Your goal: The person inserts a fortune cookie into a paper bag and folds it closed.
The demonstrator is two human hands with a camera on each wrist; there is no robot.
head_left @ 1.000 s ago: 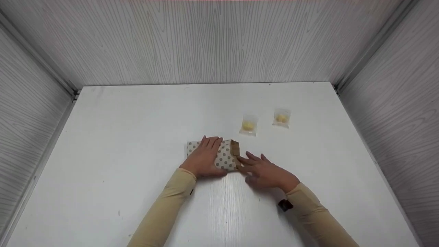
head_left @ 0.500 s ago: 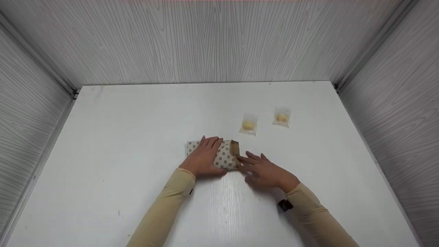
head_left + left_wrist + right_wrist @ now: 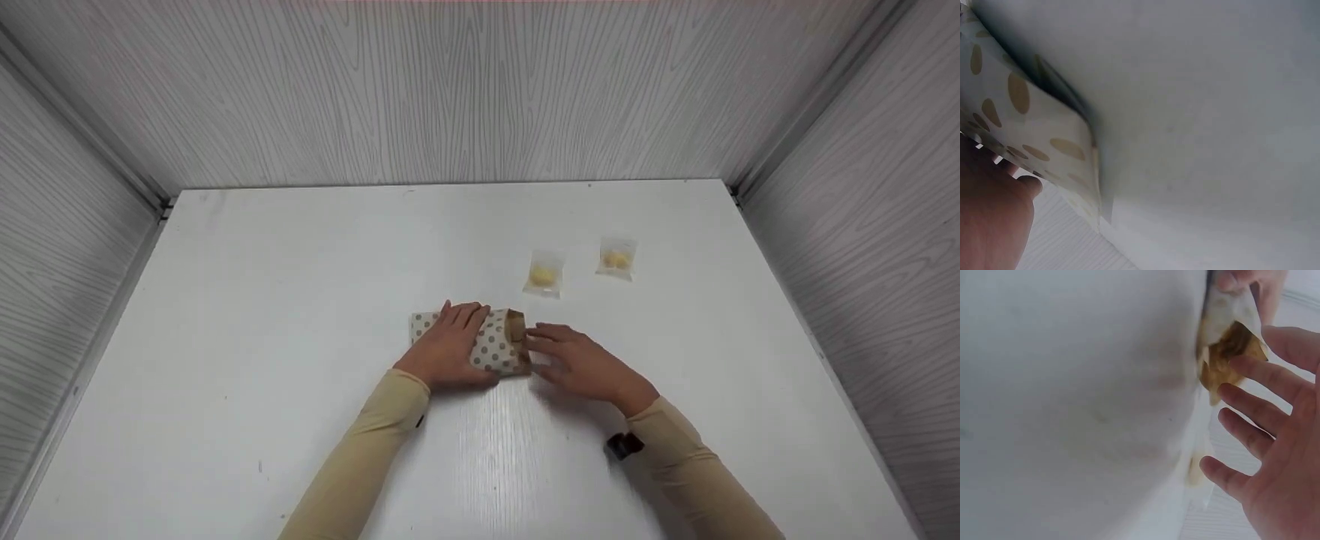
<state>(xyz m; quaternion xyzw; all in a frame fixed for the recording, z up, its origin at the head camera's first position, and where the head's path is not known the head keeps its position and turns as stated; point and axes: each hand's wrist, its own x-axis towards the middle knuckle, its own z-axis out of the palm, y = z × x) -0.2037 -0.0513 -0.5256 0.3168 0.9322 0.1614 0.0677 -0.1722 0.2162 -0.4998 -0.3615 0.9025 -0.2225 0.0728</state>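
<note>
A white paper bag with grey-brown dots [image 3: 493, 341] lies flat on the table in the head view, its brown-lined mouth [image 3: 516, 328] facing right. My left hand [image 3: 448, 349] lies across the bag and holds it, fingers over the far edge and thumb along the near edge. At the mouth, my right hand [image 3: 581, 366] has its fingers spread and loosely bent, gripping nothing. The right wrist view shows the brown inside of the bag [image 3: 1224, 365] parted, with one fingertip overlapping it; contact cannot be told. The left wrist view shows the bag's other end [image 3: 1044, 124].
Two small clear packets with yellow contents lie beyond the bag: a nearer packet [image 3: 543, 276] and a farther packet [image 3: 616, 259] to its right. The white table [image 3: 300, 255] is bounded by grey wood-grain panels [image 3: 450, 90] at the back and sides.
My right fingers have drawn back slightly from the bag's lower mouth corner and risen a little. The brown mouth shows more fully. My left hand stays almost in place.
</note>
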